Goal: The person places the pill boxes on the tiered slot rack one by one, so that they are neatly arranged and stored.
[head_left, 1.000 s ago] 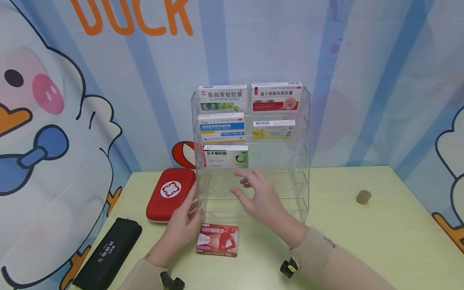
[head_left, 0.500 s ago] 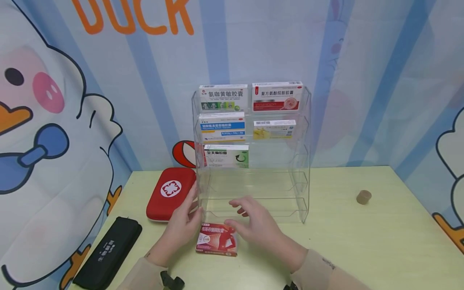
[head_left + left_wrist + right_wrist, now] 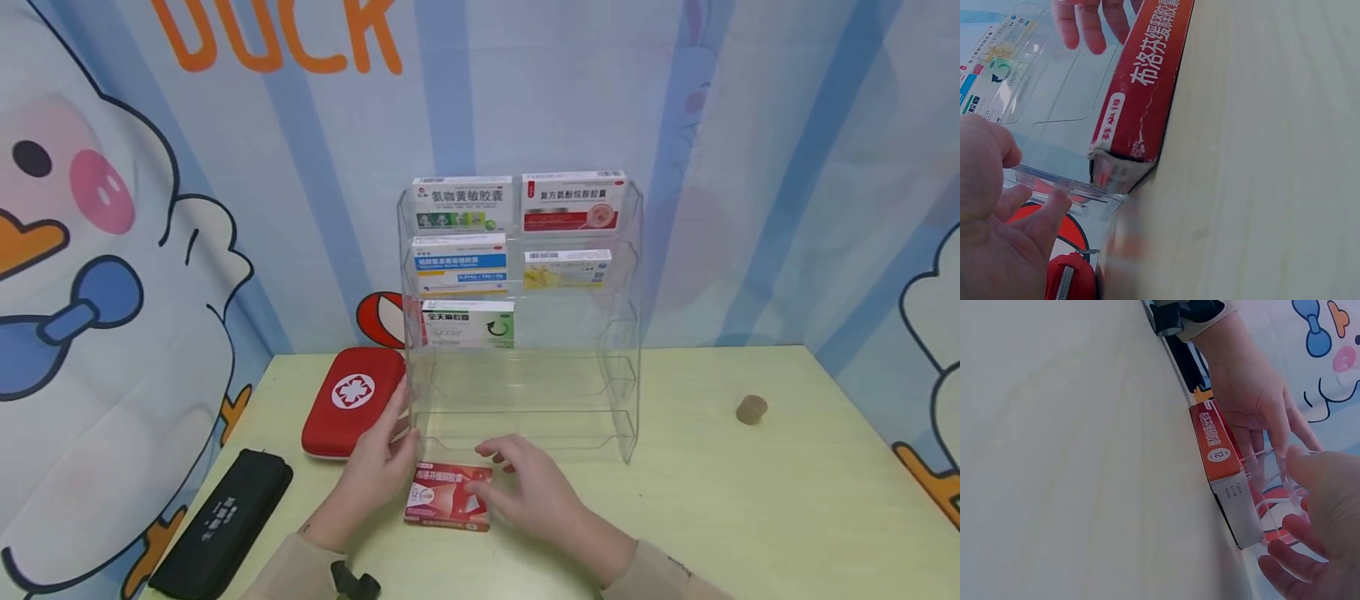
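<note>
My left hand (image 3: 378, 467) holds the lower left edge of a clear acrylic display rack (image 3: 525, 379), its thumb in front and fingers along the side. A red medicine box (image 3: 442, 500) lies flat on the table just before the rack. Over that box's right end hovers my right hand (image 3: 536, 496), thumb and fingers spread apart; the right wrist view shows a gap between these fingers and the box (image 3: 1216, 440). On the rack's upper tiers stand several medicine boxes, among them a green-and-white one (image 3: 468, 325) and a small yellow-and-white one (image 3: 567, 269).
A red first-aid case (image 3: 352, 404) lies left of the rack, by my left hand. Nearer the front left is a black zipped case (image 3: 223, 525). A small brown cylinder (image 3: 752, 409) sits on the table (image 3: 712, 500) at right. A printed curtain hangs behind.
My right hand has come down from in front of the rack's lower tiers to the red medicine box. The left hand stays at the rack's edge.
</note>
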Tool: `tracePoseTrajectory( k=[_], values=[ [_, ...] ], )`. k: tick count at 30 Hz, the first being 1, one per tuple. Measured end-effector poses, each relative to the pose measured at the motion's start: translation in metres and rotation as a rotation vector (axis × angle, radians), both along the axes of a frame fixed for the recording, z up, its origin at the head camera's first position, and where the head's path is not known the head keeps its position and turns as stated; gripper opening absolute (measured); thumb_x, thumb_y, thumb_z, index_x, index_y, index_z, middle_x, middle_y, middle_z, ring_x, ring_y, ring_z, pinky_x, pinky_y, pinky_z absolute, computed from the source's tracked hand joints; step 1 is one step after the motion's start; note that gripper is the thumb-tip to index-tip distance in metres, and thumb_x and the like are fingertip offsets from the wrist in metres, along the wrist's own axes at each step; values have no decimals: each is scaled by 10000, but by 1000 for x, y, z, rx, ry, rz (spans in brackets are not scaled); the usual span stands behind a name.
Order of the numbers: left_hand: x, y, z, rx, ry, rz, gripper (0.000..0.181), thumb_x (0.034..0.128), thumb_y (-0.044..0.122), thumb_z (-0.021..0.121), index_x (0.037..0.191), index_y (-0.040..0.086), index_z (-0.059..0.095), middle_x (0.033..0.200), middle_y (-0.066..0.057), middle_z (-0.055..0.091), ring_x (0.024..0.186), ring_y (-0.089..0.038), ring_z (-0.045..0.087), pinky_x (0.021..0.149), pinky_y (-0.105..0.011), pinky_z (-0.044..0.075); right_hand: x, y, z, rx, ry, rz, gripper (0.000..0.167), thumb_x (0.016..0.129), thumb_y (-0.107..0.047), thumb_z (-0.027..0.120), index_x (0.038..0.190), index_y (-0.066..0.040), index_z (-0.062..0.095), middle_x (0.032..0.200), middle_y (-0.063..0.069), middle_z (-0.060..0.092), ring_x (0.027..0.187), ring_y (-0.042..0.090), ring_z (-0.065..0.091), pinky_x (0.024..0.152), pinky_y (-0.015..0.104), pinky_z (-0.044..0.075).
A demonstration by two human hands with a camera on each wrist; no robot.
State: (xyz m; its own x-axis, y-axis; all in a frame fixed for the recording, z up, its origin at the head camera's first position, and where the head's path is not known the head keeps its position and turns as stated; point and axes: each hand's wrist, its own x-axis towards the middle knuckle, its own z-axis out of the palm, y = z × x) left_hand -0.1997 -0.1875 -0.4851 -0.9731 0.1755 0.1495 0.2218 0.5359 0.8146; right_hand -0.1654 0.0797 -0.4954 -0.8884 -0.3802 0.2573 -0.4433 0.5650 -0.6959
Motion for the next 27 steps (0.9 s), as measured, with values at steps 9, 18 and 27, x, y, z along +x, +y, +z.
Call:
tracePoseTrajectory(
  k=[9, 18, 27],
  values=[
    [1, -2, 1, 4, 14, 0, 958, 1060, 128, 700, 1783, 380, 124, 1797, -57, 377, 1563, -389, 539, 1149, -538, 578, 4, -1, -9, 95, -17, 17, 621, 958, -470, 839, 1436, -99, 699, 1438, 84, 741, 1357, 304, 697, 1172, 536, 579],
    [0, -1, 1, -1, 10, 2, 945, 1071, 129, 683, 1777, 408, 120, 1805, -45, 368, 1562, -391, 540, 1152, -523, 570, 6, -2, -15, 150, -19, 18, 706, 927, -480, 868, 1476, -81, 673, 1424, 106, 736, 1336, 299, 689, 1158, 527, 587],
    [1, 0, 0, -3, 3, 5, 947, 1077, 137, 676, 1765, 455, 108, 1806, -19, 365, 1571, -381, 532, 1166, -523, 565, 8, 0, -13, 65, -32, 7, 686, 882, -412, 927, 1457, -126, 687, 1439, 45, 727, 1350, 267, 696, 1167, 510, 589]
  ],
)
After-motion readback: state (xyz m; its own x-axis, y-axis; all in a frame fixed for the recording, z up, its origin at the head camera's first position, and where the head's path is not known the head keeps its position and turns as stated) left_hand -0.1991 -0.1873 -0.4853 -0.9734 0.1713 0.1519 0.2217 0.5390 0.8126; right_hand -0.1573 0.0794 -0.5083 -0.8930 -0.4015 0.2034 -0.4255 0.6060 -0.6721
